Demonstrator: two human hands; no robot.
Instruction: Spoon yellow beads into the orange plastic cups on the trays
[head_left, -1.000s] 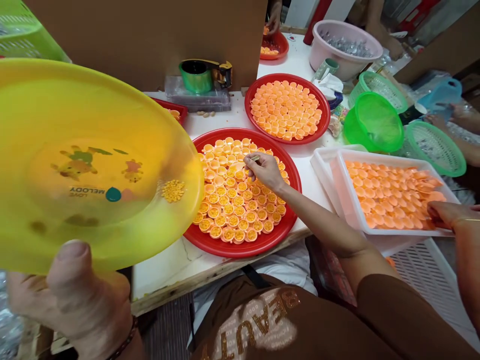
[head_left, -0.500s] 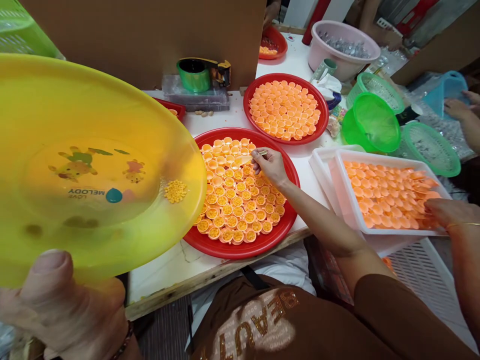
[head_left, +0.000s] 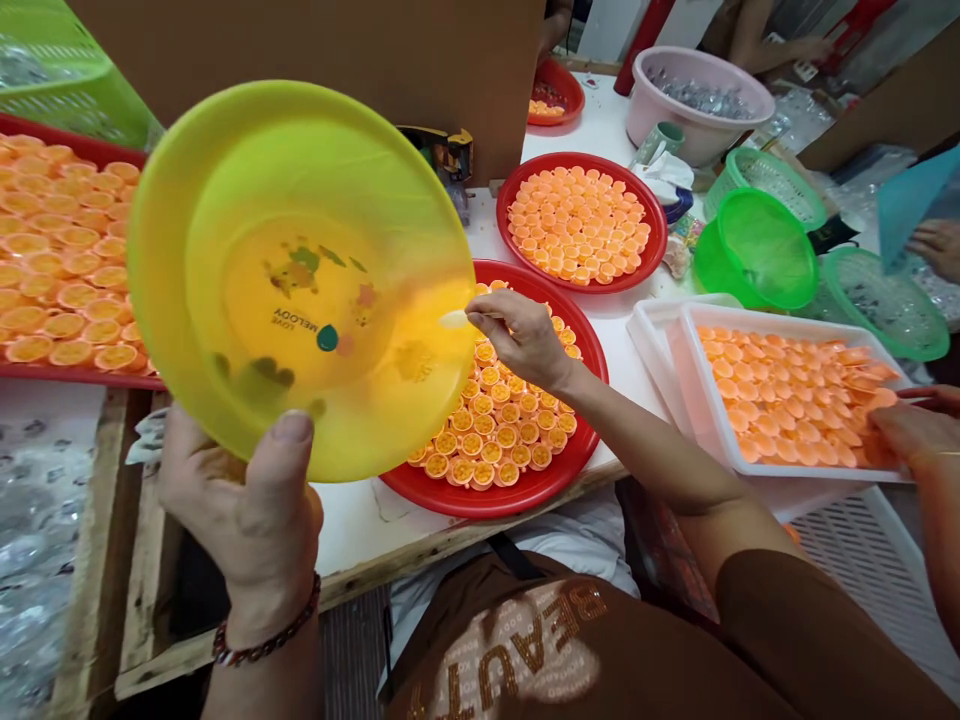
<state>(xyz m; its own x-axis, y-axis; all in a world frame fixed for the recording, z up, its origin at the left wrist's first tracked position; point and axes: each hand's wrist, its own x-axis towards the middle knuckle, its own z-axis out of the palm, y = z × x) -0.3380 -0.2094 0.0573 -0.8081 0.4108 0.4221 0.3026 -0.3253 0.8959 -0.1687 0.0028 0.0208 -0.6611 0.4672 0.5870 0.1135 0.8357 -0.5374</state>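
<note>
My left hand (head_left: pixel 244 510) grips the rim of a yellow basin (head_left: pixel 300 165), thumb inside, holding it tilted above the table. Cartoon prints and the word MELODY show on its bottom. Blurred yellow pellets (head_left: pixel 412 362) lie in its right side. Pinched in my right hand (head_left: pixel 525 340) is a small pale spoon (head_left: pixel 453 319), its tip over the basin's inside near the right rim. Below, a round red tray (head_left: pixel 592 430) carries many small orange cups (head_left: pixel 504 436); those in view hold yellow pellets. The basin hides the tray's left part.
Another round red tray (head_left: pixel 660 255) of orange cups stands behind. On the left lies a red tray (head_left: pixel 82 383) of orange pieces. To the right, a co-worker's hand (head_left: pixel 915 430) reaches into a white tray (head_left: pixel 750 468) of orange pieces. Green baskets (head_left: pixel 757 250) and a pink tub (head_left: pixel 701 140) stand beyond.
The basin has swung right and away from me, now overlapping the round tray. My right hand's spoon has gone from above the cups to inside the basin's rim. The left tray has come into view.
</note>
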